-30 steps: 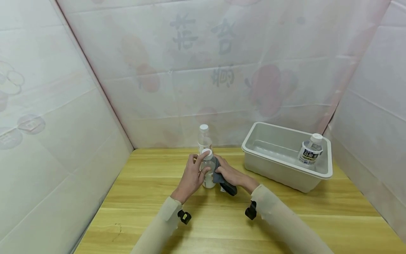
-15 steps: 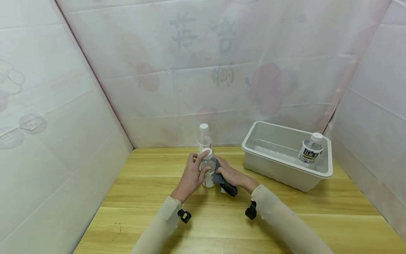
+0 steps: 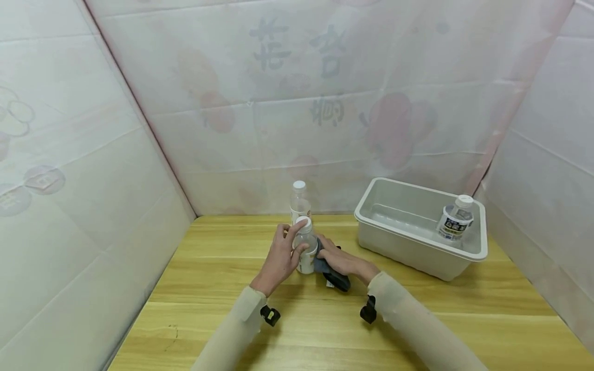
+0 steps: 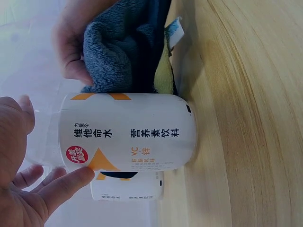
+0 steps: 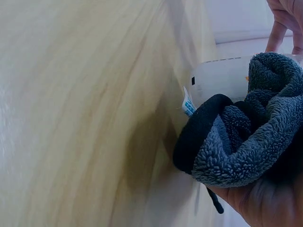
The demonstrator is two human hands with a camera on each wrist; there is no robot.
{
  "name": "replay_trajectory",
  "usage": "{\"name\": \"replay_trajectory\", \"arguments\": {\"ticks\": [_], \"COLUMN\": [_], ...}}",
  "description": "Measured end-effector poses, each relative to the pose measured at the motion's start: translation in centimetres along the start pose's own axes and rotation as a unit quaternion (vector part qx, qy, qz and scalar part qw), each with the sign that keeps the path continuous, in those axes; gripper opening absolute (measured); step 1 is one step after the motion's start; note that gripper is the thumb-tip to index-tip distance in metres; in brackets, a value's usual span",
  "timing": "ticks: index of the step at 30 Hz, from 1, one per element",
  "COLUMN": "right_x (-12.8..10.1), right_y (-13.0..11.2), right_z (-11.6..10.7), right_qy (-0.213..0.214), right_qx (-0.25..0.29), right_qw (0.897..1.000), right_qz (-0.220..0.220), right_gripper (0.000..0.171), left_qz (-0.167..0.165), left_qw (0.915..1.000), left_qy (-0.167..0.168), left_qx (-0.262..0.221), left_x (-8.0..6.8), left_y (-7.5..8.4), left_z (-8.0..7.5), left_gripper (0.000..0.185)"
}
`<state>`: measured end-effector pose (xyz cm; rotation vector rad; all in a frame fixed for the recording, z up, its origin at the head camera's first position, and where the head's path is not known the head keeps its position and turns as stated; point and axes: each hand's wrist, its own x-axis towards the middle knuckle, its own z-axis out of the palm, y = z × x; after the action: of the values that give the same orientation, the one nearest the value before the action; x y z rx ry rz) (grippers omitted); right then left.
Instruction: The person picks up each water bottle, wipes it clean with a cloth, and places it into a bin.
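Note:
A clear bottle with a white cap and white label (image 3: 306,260) stands upright on the table. My left hand (image 3: 280,252) holds its upper part, with fingers at the cap and thumb on the near side. In the left wrist view the label (image 4: 128,132) shows orange shapes and dark print. My right hand (image 3: 341,257) grips a bunched grey-blue towel (image 5: 251,146) with a dark edge and presses it to the bottle's right side. The towel also shows a yellow patch (image 4: 164,71) and a small tag (image 4: 175,33). Behind stands a second bottle (image 3: 299,201), partly hidden.
A light grey plastic bin (image 3: 408,247) stands on the right of the wooden table (image 3: 209,319). Inside its right end a bottle with a dark-print label (image 3: 455,221) leans. Pale printed sheets (image 3: 223,154) hang around the back and sides.
My right hand and the towel have shifted slightly down and to the right along the bottle's side. The left hand and the bottle have stayed in place.

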<state>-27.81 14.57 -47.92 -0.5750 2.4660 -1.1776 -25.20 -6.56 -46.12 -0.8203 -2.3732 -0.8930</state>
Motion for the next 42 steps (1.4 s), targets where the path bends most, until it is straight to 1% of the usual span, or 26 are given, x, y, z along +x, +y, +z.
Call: {"name": "replay_trajectory", "arguments": {"ticks": [10,14,21,27,31,36,42], "right_x": [0.0,0.0,-0.5,-1.0,-1.3,-1.9,-2.4], "right_y": [0.4,0.5,0.4,-0.6,-1.4,-2.3,-3.3], "right_z": [0.1,0.0,-0.4,-1.5,-2.3,-3.2,-3.9], "right_qy": [0.014,0.020,0.054,0.069,0.072,0.076,0.074], "right_qx": [0.015,0.018,0.006,0.024,0.022,0.021,0.023], "right_qw": [1.000,1.000,0.998,0.996,0.995,0.994,0.994], "right_qz": [0.002,-0.002,-0.015,-0.050,-0.070,-0.082,-0.077], "right_gripper": [0.070,0.068,0.067,0.067,0.066,0.064,0.065], "left_qz": [-0.006,-0.003,0.003,0.004,0.005,0.012,0.019], "left_qw": [1.0000,1.0000,1.0000,1.0000,0.9998,0.9994,0.9992], "left_qy": [-0.006,-0.008,0.001,0.006,0.007,0.006,0.015], "left_qx": [0.002,0.005,0.002,-0.006,-0.020,-0.033,-0.033], "left_x": [0.0,0.0,0.1,0.0,-0.1,0.1,0.3], "left_y": [0.2,0.2,0.3,0.3,0.2,0.1,0.2], "left_z": [-0.2,-0.2,-0.2,-0.1,0.0,0.1,0.2], "left_gripper": [0.059,0.059,0.060,0.060,0.059,0.057,0.056]}}
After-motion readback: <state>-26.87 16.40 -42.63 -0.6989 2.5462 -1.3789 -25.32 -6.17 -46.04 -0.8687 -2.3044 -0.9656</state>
